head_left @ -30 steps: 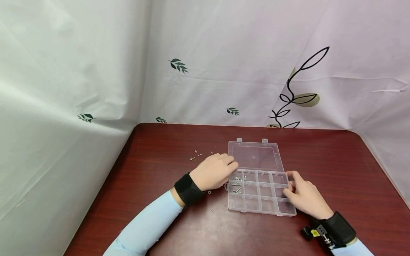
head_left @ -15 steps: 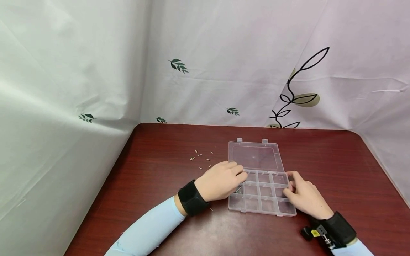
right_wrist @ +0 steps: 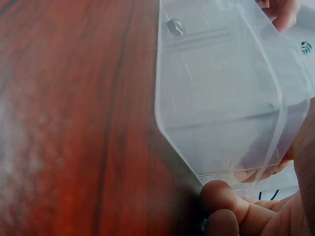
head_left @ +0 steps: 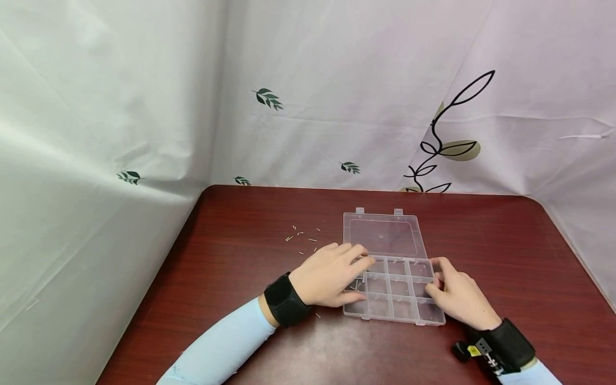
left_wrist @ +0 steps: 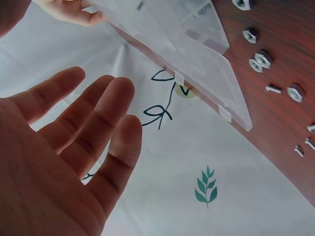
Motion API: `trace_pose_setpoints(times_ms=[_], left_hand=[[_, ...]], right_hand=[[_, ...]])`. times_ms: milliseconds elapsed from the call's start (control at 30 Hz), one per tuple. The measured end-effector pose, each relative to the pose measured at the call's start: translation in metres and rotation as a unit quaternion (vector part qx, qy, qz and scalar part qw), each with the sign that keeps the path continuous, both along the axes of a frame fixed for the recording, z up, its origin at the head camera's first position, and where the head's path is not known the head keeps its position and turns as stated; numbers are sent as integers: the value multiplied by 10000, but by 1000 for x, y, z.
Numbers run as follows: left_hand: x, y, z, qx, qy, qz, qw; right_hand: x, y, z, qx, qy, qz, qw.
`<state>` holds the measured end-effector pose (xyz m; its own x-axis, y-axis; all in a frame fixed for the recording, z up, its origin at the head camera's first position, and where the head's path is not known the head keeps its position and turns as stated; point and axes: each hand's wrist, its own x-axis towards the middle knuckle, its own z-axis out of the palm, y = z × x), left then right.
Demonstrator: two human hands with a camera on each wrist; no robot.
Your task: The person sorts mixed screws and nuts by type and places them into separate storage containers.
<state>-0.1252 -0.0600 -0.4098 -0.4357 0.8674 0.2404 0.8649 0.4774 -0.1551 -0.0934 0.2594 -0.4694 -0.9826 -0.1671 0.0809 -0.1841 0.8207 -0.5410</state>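
A clear plastic compartment box (head_left: pixel 402 287) lies on the table with its lid (head_left: pixel 382 235) folded back. Over its left compartments hovers my left hand (head_left: pixel 327 275), fingers and thumb spread. Its palm and fingers (left_wrist: pixel 101 123) show nothing held in the left wrist view. Metal pieces in the left compartments are partly hidden under that hand. My right hand (head_left: pixel 459 294) grips the box's right side, thumb on the rim. Seen from the right wrist, curled fingers (right_wrist: pixel 219 196) touch the box's lower corner, and a nut (right_wrist: pixel 175 27) shows through the wall.
Several small screws (head_left: pixel 289 238) lie scattered on the dark red table (head_left: pixel 250 224), left of the lid. In the left wrist view, hex nuts (left_wrist: pixel 295 92) and short screws (left_wrist: pixel 273 89) lie near the box. A white patterned curtain (head_left: pixel 308 107) stands behind the table.
My left hand moved right and nearer over the left compartments, then its thumb and fingers spread apart. My right hand has stayed on the box's right side.
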Motion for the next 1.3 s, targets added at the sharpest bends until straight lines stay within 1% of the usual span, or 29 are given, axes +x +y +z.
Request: trace_pose_setpoints(times_ms=[233,367,433,533,667,800,967,1100,1300], left_hand=[[-4,-14,0,148,-67,85,9998],[-9,-24,0,309,-174,188,9992],[-14,-30,-1,408,-233,242,9986],[-24,-38,-2,537,-264,389,9975],[-40,-50,-3,607,-304,687,9953],[-54,-60,-10,568,-405,962,9929],[-66,-67,-21,365,-441,1272,9902],[-71,-71,-27,196,-462,1438,9883],[-77,-73,-36,-15,-492,1493,9876]], right_hand=[[0,1,-1,56,-14,-7,10000],[-1,0,-1,55,10,-4,10000],[-1,0,-1,60,14,-4,10000],[-1,1,-1,75,5,1,10000],[-1,1,-1,88,-3,-8,10000],[-1,0,-2,72,-34,-7,10000],[-1,-1,-2,56,-56,-2,10000],[-1,-1,-1,54,-53,0,10000],[-1,0,-1,71,-56,10,10000]])
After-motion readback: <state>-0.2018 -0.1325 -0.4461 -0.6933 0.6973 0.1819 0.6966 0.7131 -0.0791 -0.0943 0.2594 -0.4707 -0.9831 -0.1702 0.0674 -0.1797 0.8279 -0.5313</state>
